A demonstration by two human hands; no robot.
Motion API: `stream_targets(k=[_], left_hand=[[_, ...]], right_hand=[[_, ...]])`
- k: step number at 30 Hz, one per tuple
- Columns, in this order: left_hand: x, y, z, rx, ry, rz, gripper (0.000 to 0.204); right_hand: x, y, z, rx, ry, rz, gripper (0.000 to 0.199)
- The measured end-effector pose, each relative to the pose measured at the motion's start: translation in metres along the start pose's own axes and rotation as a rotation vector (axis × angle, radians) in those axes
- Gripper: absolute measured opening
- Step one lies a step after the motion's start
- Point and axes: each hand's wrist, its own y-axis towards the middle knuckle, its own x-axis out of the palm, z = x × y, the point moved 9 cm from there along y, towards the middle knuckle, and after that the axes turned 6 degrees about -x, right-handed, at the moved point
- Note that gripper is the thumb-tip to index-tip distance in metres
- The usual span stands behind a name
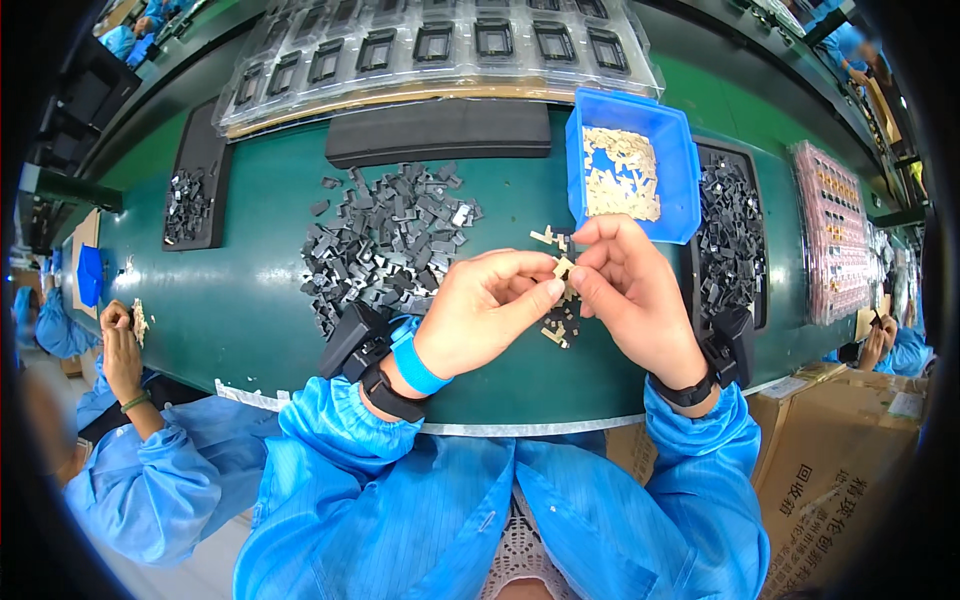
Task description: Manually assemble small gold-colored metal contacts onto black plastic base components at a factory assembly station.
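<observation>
Above the green table, my left hand (pixel 485 308) and my right hand (pixel 632 292) meet fingertip to fingertip. Both pinch a small cream-coloured piece (pixel 563 268) between thumb and fingers. Its exact kind is too small to make out. Right under the fingers lies a little cluster of cream and black pieces (pixel 557 332), partly covered by the hands. To the left of my left hand spreads a big loose heap of small black parts (pixel 385 235). Beyond my right hand stands a blue bin (pixel 680 190) with many cream pieces (pixel 622 180) in it.
Black trays with black parts stand at left (pixel 212 225) and right (pixel 757 300). A long black block (pixel 440 135) lies before stacked clear trays (pixel 440 85) of black frames. Pink trays (pixel 832 235) stand far right, a cardboard box (pixel 840 460) below. A co-worker's hand (pixel 122 360) works at left.
</observation>
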Motion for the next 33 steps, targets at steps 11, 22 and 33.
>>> stream_targets(k=[11,22,33], left_hand=[[-0.01,0.0,0.006,0.04,-0.054,0.085,0.011],[0.0,-0.012,0.045,0.418,0.578,0.252,0.008],[0.002,-0.009,0.043,0.405,0.596,0.22,0.008]], right_hand=[[0.01,0.007,-0.013,-0.186,-0.122,-0.034,0.012],[0.013,-0.005,-0.038,-0.554,-0.659,0.094,0.01],[0.009,-0.006,-0.035,-0.543,-0.722,0.11,0.009]])
